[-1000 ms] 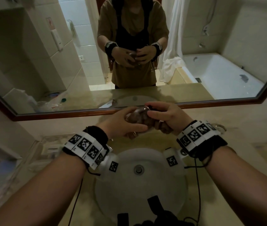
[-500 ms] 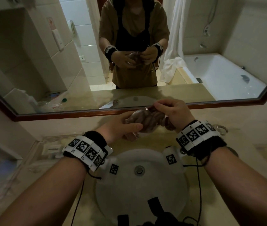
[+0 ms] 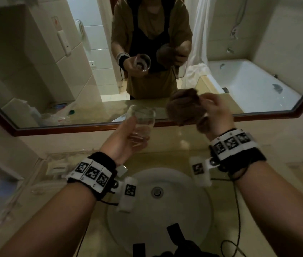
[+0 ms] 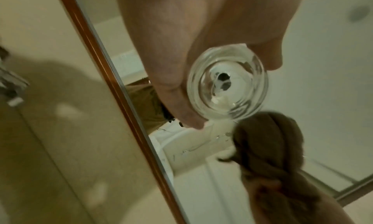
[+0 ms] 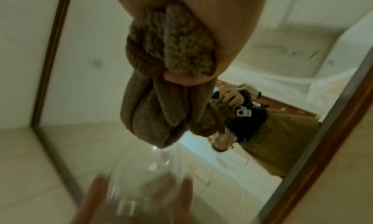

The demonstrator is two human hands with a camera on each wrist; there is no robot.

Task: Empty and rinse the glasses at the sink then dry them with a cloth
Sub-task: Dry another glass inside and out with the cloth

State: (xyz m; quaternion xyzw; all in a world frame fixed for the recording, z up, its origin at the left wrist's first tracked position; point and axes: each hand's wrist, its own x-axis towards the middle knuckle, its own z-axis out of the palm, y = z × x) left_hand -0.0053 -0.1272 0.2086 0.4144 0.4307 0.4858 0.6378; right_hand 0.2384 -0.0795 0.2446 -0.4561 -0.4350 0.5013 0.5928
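Note:
My left hand (image 3: 126,138) grips a clear drinking glass (image 3: 142,123) upright above the sink, in front of the mirror. In the left wrist view the round base of the glass (image 4: 227,84) faces the camera with my fingers (image 4: 171,90) curled round its side. My right hand (image 3: 215,115) holds a bunched brown cloth (image 3: 183,106) to the right of the glass and apart from it. The right wrist view shows the cloth (image 5: 165,87) pinched under my thumb, with the glass (image 5: 141,179) blurred below it.
A white round sink (image 3: 165,210) with a metal drain (image 3: 157,191) lies below my hands in a beige stone counter (image 3: 258,229). A wood-framed mirror (image 3: 73,71) fills the wall ahead. A clear tray (image 3: 60,164) sits at the counter's left.
The cloth was inside or against the glass with both hands together. My right hand has pulled the cloth out up and to the right; my left hand keeps the glass, now upright and clear of it.

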